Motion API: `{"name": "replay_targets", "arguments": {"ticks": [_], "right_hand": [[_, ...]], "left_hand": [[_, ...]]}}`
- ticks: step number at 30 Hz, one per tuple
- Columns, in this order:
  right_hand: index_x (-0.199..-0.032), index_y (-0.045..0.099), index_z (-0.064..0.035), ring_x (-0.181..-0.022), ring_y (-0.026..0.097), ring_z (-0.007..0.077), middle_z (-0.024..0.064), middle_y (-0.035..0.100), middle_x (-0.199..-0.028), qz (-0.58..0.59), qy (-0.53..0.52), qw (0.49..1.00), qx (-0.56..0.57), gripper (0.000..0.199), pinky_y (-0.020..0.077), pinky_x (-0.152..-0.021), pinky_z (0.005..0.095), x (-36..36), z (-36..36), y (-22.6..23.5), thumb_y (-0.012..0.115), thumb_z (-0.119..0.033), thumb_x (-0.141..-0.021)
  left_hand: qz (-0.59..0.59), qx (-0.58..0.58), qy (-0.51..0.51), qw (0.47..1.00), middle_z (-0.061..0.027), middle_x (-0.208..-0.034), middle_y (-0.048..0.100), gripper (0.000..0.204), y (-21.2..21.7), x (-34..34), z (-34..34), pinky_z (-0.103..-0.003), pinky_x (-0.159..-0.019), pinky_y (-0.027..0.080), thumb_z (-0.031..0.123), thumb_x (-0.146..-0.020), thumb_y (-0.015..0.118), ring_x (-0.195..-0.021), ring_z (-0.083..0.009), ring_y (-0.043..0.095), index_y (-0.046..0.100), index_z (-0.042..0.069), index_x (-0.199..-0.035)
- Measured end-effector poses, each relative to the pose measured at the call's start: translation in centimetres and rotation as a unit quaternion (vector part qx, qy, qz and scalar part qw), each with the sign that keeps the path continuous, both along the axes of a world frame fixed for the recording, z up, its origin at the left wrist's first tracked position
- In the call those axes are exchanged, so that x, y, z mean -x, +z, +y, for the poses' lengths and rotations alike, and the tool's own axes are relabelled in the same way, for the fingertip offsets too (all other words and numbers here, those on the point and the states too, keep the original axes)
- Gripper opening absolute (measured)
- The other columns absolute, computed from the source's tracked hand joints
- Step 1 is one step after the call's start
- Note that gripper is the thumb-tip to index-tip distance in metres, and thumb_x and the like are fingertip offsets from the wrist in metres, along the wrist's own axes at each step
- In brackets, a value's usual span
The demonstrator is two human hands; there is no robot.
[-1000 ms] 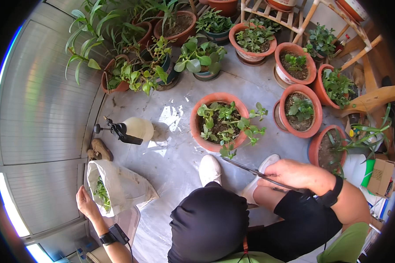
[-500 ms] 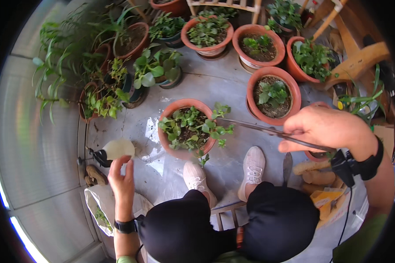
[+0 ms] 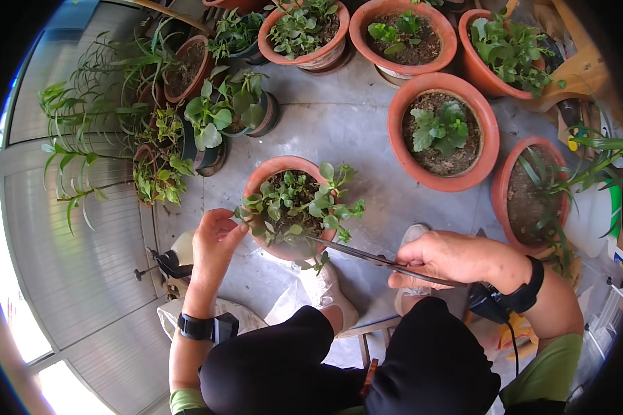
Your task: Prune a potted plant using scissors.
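Between my feet stands a round terracotta pot (image 3: pixel 278 166) with a leafy green plant (image 3: pixel 291 197) in dark soil; some stems hang over its right and front rim. My left hand (image 3: pixel 218 238) is at the pot's left rim, thumb and finger pinched together on a leaf (image 3: pixel 240 213) of the plant. My right hand (image 3: pixel 432 259) is closed round a long, thin dark tool (image 3: pixel 356 252). Its far tip reaches in among the stems at the front of the pot. Whether the tool is tweezers or scissors I cannot make out.
A pale spray bottle (image 3: pixel 183 249) with a black head stands left of my left hand. Terracotta pots (image 3: pixel 488 131) with plants line the back and right. More potted plants (image 3: pixel 214 114) crowd the left by a ribbed panel (image 3: pixel 90 256). My shoes (image 3: pixel 325 287) flank the pot's front.
My left hand has moved up and right from beside the spray bottle to the pot's left rim. My right hand and tool have come down and left, the tip now nearer the pot's middle.
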State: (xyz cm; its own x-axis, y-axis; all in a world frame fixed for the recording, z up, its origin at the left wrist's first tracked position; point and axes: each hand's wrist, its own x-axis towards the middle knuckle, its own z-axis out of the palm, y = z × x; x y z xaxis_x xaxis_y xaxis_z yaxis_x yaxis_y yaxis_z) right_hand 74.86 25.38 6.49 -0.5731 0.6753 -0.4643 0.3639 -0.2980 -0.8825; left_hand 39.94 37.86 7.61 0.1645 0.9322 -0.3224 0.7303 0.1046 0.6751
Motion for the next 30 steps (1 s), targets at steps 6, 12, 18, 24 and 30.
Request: {"name": "replay_targets", "arguments": {"ticks": [6,12,18,24,30], "right_hand": [[-0.075,0.060,-0.0007,-0.051,0.050,0.0196,0.0082,0.049,-0.054,0.010,0.025,0.999,0.024,0.047,0.0402,-0.051,0.0330,0.7,0.5,-1.2,0.057,-0.046,-0.086],[-0.087,0.061,-0.0013,-0.051,0.050,0.0096,-0.0005,0.049,-0.058,0.104,0.046,0.976,0.187,0.056,0.0399,-0.048,0.0246,3.5,3.1,-0.9,0.049,-0.056,-0.088],[-0.090,0.060,0.0030,-0.049,0.055,0.0108,0.0013,0.052,-0.060,0.113,0.021,0.961,0.252,0.079,0.0436,-0.044,0.0247,6.8,5.2,-1.7,0.037,-0.072,-0.082],[-0.089,0.060,0.0037,-0.046,0.054,0.0121,0.0020,0.051,-0.059,0.104,0.022,0.962,0.252,0.081,0.0445,-0.043,0.0254,8.7,7.0,-2.0,0.038,-0.073,-0.081],[-0.086,0.062,0.0037,-0.045,0.053,0.0122,0.0020,0.050,-0.057,0.094,0.026,0.963,0.250,0.080,0.0453,-0.042,0.0255,9.8,7.6,-2.2,0.039,-0.073,-0.081]], "left_hand": [[-0.064,0.059,0.067,0.994,-0.0064,-0.086,0.063,0.033,-1.9,-0.6,0.2,-0.023,-0.072,0.046,0.006,-0.079,0.068,-0.080,-0.0108,0.058,0.053,-0.002,-0.107],[-0.093,0.044,0.099,0.990,-0.0060,-0.086,0.063,0.035,-0.4,-0.2,-0.3,-0.022,-0.071,0.045,0.000,-0.078,0.066,-0.080,-0.0100,0.058,0.052,-0.001,-0.109],[-0.091,0.017,0.080,0.993,-0.0048,-0.083,0.064,0.035,-1.6,-0.6,-0.5,-0.022,-0.070,0.046,-0.002,-0.076,0.066,-0.076,-0.0097,0.059,0.053,0.000,-0.109],[-0.046,-0.008,0.062,0.997,-0.0056,-0.083,0.066,0.034,-0.9,-0.8,-0.5,-0.023,-0.071,0.048,-0.001,-0.076,0.067,-0.076,-0.0100,0.061,0.054,0.001,-0.107],[-0.054,-0.002,0.054,0.997,0.0003,-0.082,0.061,0.034,-1.1,-0.7,-0.4,-0.021,-0.071,0.043,-0.002,-0.078,0.065,-0.076,-0.0065,0.055,0.052,0.002,-0.110]]}}
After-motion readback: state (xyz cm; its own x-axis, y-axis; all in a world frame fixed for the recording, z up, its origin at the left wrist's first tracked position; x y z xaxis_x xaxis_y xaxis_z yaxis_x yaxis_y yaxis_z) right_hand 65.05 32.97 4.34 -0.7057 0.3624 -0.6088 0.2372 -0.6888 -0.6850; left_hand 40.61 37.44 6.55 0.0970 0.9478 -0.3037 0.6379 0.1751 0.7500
